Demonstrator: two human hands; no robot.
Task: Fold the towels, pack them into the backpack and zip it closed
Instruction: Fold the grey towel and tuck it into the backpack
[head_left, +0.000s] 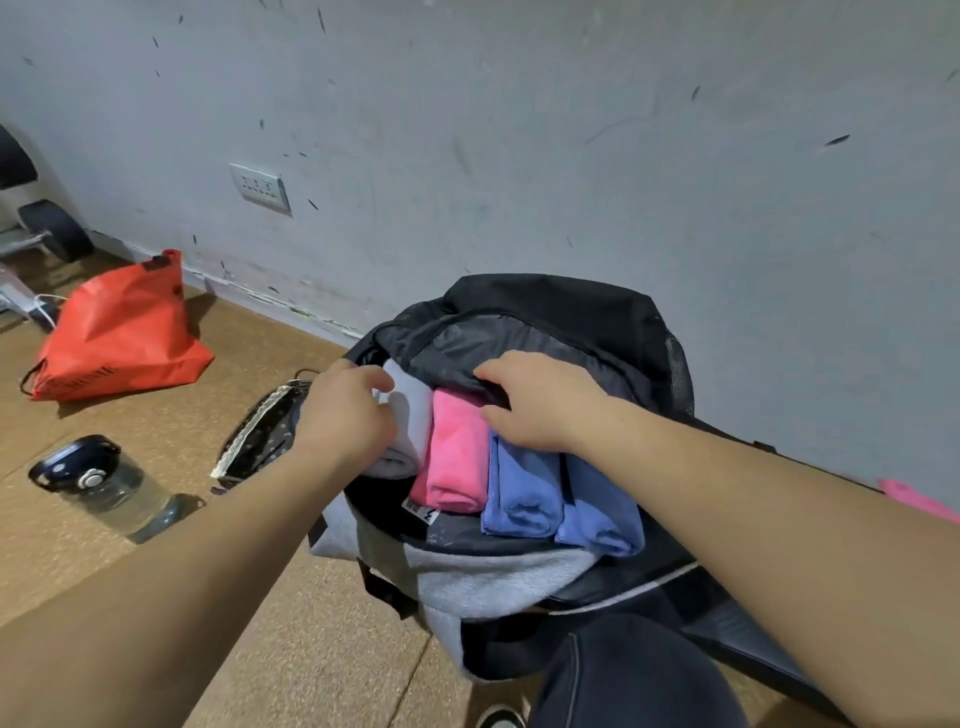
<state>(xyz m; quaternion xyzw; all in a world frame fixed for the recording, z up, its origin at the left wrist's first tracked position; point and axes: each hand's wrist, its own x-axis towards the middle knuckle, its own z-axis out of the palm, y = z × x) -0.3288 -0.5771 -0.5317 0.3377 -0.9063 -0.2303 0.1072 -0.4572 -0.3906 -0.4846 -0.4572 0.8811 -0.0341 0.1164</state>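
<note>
Left hand (345, 410) grips the soft, light grey towel (410, 436) across its fold, right hand (540, 400) pinches open the lip of the limp backpack (571, 312), which holds the pink towel (452, 457) and blue towels (550, 499) at the far edge of the floor (260, 597).

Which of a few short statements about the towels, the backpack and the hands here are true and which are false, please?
1. The backpack is zipped shut. False: it is open, and folded towels show in its mouth.
2. The pink towel lies between a grey towel and a blue towel. True.
3. The left hand holds the grey towel. True.
4. The red bag is packed inside the backpack. False: it lies on the floor by the wall, apart from the backpack.
5. The right hand rests on the red bag. False: it grips the backpack's open edge, just above the pink towel.
</note>
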